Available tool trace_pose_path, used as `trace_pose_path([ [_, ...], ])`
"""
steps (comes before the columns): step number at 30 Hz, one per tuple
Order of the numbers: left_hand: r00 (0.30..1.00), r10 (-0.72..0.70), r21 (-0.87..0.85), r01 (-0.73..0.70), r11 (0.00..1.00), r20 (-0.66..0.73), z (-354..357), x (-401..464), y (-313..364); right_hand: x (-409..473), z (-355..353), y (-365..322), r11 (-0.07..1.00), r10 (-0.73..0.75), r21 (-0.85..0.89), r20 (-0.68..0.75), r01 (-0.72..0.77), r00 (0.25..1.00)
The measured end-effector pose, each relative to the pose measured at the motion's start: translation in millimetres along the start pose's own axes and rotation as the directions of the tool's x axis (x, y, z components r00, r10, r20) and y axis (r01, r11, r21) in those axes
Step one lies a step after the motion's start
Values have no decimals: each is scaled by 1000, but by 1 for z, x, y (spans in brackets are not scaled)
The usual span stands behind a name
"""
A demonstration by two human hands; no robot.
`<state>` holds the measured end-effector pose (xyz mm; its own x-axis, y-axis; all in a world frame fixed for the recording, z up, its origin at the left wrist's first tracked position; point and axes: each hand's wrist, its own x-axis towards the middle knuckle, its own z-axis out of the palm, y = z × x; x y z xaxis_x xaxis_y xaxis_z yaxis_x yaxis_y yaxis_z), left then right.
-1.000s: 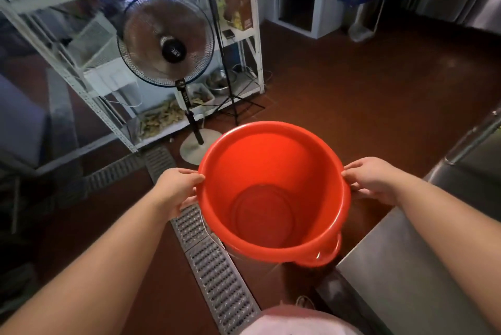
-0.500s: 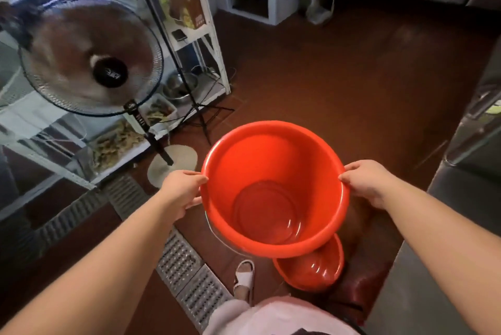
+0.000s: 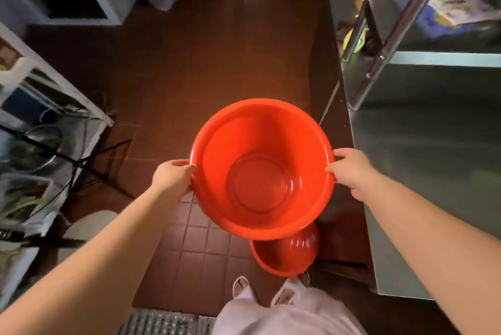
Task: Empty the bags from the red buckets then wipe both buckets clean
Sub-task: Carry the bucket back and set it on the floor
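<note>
I hold the red bucket [image 3: 261, 169] above the tiled floor [image 3: 195, 69], my left hand [image 3: 172, 179] gripping its rim at nine o'clock, my right hand [image 3: 349, 169] at three (its inside bare). The second red bucket [image 3: 287, 256] sits below at six o'clock, beside the steel counter [image 3: 423, 150].

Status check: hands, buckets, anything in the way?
Left hand and right hand grip upper bucket rim. Bucket empty. Second bucket on floor below. Nothing blocking.

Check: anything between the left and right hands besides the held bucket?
Head view: only the held red bucket spans between left hand and right hand, each gripping its rim. It looks empty inside.
</note>
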<state>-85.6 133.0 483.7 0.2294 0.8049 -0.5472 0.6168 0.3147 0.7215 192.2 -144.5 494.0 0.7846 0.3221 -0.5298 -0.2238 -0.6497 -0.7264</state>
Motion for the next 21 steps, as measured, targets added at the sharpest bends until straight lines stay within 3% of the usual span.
trace_pose_path([
  [6, 1000, 15, 0, -15, 1000, -9, 53, 36, 28, 47, -7, 19, 989, 116, 98, -7, -114, 993],
  [10, 1000, 11, 31, -10, 999, -29, 82, 62, 34, 85, 3, 33, 994, 112, 26, -63, -110, 992],
  [14, 999, -24, 69, 27, 997, -44, 111, 102, 34, 123, 17, 45, 980, 199, -10, -92, -201, 976],
  [21, 988, -133, 174, 116, 978, 85, 178, 208, 21, 211, 55, 70, 943, 330, 22, -200, -333, 922],
])
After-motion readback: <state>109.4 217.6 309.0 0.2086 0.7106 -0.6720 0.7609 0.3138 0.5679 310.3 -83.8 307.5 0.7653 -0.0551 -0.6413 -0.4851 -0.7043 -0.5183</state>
